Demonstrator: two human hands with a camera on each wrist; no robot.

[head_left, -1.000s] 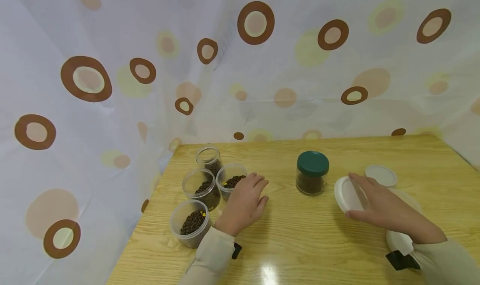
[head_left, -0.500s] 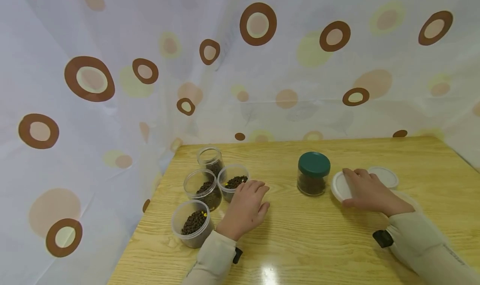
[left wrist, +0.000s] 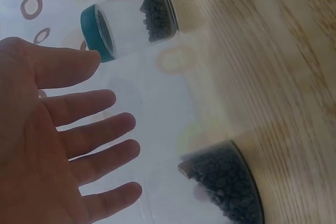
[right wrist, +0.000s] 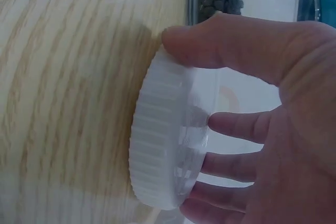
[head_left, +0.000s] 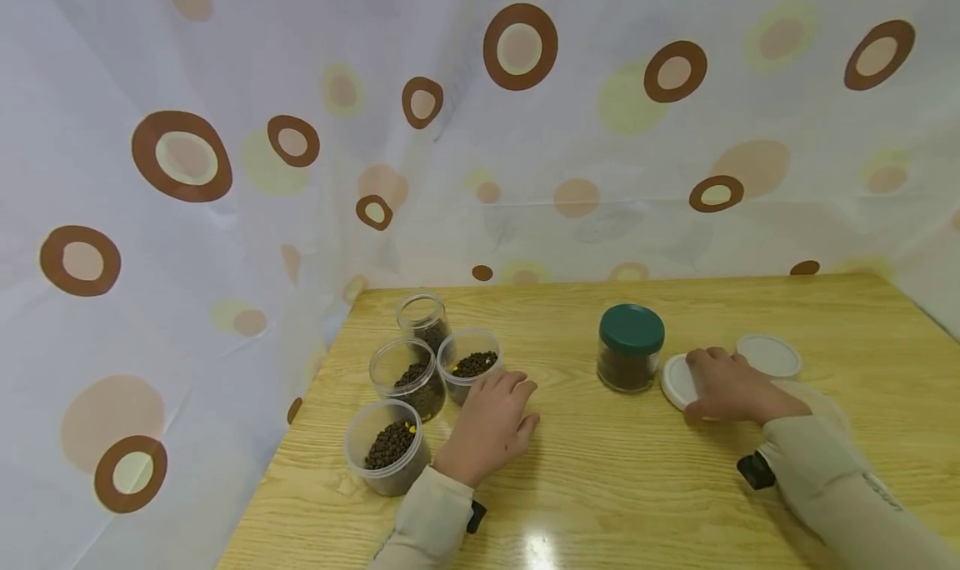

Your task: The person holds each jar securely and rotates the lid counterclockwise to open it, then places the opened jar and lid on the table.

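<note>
My right hand (head_left: 731, 387) holds a white ribbed screw lid (right wrist: 157, 135) by its edge, thumb on one side and fingers on the other. The lid is low and nearly flat at the table surface; I cannot tell whether it rests fully on it. My left hand (head_left: 487, 428) hovers with fingers spread and relaxed, holding nothing, as the left wrist view shows. It is beside a clear plastic tub (head_left: 453, 387) of dark brown pellets. Left of the lid stands a clear jar with a green lid (head_left: 632, 328), partly filled with dark pellets.
Clustered at the left are another tub (head_left: 397, 474) and two clear jars, a middle jar (head_left: 382, 376) and a back jar (head_left: 405, 313), all open with pellets. A second white lid (head_left: 768, 356) lies behind my right hand. My right sleeve partly covers a translucent disc (head_left: 825, 403).
My right hand has brought the white lid down from a tilted position above the table to nearly flat beside the green-lidded jar. My left hand has hardly moved.
</note>
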